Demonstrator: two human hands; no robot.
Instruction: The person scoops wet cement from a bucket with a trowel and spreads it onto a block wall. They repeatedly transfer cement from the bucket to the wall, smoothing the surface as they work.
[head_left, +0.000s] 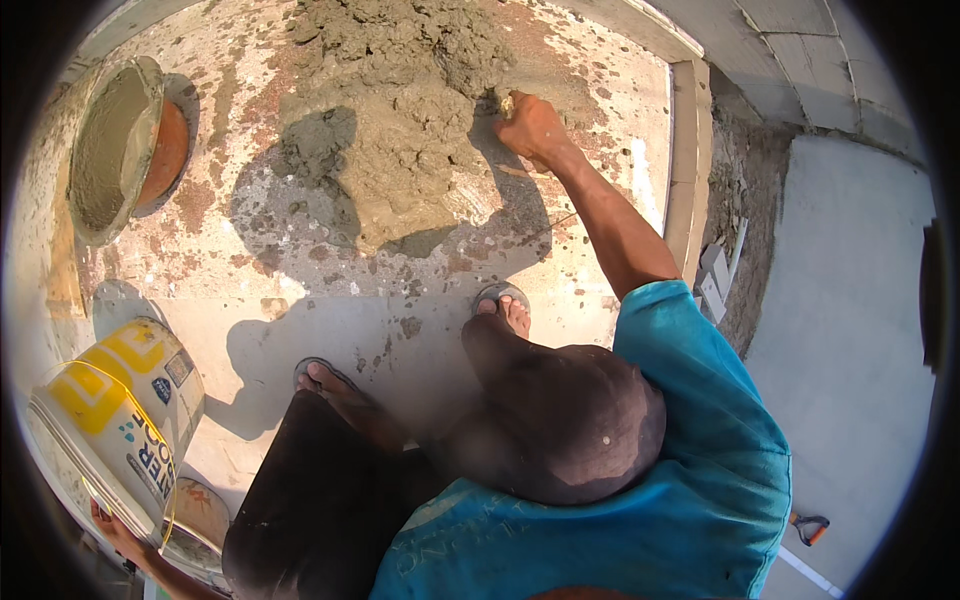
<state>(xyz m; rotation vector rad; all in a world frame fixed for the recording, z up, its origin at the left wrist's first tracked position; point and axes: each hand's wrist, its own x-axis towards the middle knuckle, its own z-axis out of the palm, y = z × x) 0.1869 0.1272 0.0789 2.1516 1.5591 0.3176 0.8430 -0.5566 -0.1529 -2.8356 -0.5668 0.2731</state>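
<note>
My right hand (535, 130) is closed around a pale yellowish handle (507, 105) at the right side of a wet grey mortar heap (410, 165). The working end of that tool is hidden, so I cannot tell its kind. At the lower left, my left hand (118, 530) grips the rim of a white and yellow plastic bucket (140, 400), with the fingers partly out of sight. The bucket's inside does not show.
An orange basin (168, 150) coated with grey mortar stands at the upper left. Behind the bucket is a second round container (200, 512). A low ledge (685, 170) borders the right side. An orange and black tool handle (810, 528) lies farther right, on grey floor.
</note>
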